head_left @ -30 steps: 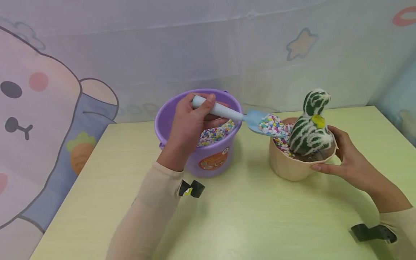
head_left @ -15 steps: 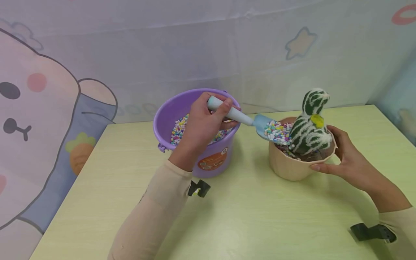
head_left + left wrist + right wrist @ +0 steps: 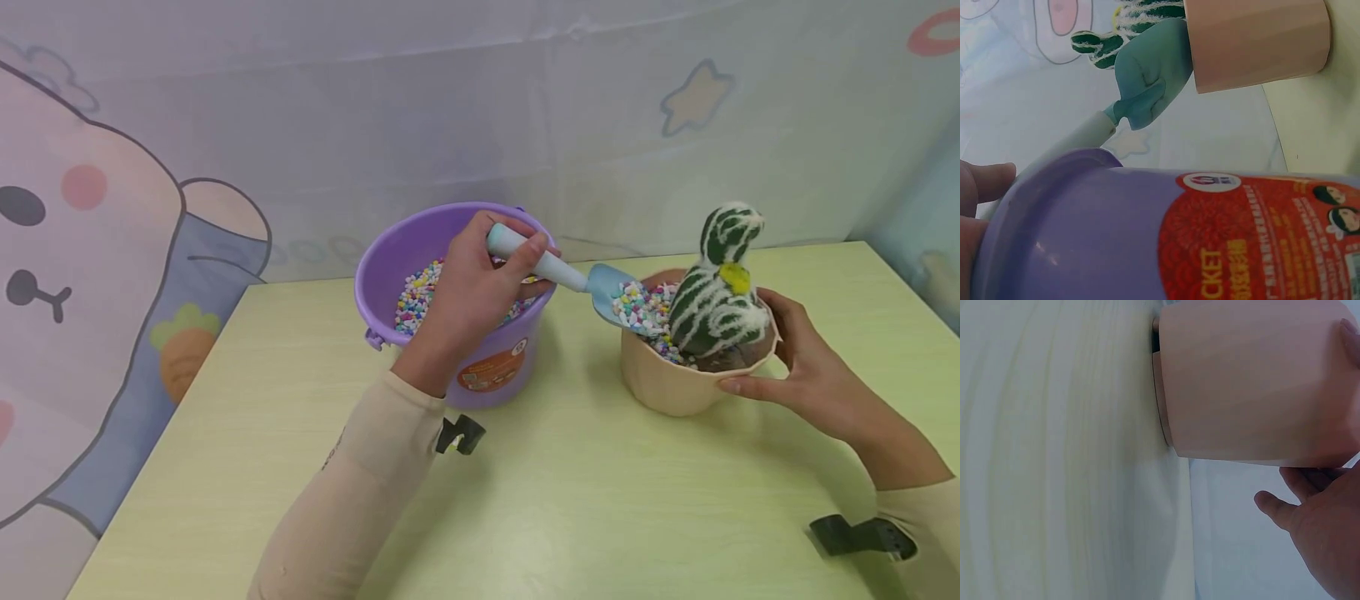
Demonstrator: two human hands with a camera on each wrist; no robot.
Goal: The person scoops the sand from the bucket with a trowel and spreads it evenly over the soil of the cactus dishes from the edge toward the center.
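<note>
My left hand (image 3: 476, 292) grips the pale handle of a small blue trowel (image 3: 555, 271) over the right side of a purple bucket (image 3: 420, 237). The blade slopes down onto the left rim of a beige plant pot (image 3: 667, 387), and multicoloured pebbles (image 3: 636, 307) spill from its tip into the pot. A green cactus (image 3: 712, 308) with white fuzz and a yellow flower stands in it. My right hand (image 3: 817, 375) holds the pot's right side, thumb at the near rim. In the left wrist view, the bucket (image 3: 1097, 231) hides much of the handle.
More coloured pebbles (image 3: 415, 296) lie inside the bucket, which carries an orange-red label (image 3: 492, 369). Both containers stand on a pale yellow-green table (image 3: 562, 500). Behind them hangs a printed cloth (image 3: 450, 108) with a cartoon bear.
My left hand has moved right, bringing the trowel blade lower and steeper against the pot's rim. The heap on the blade has slid toward the cactus. My right hand stays in place.
</note>
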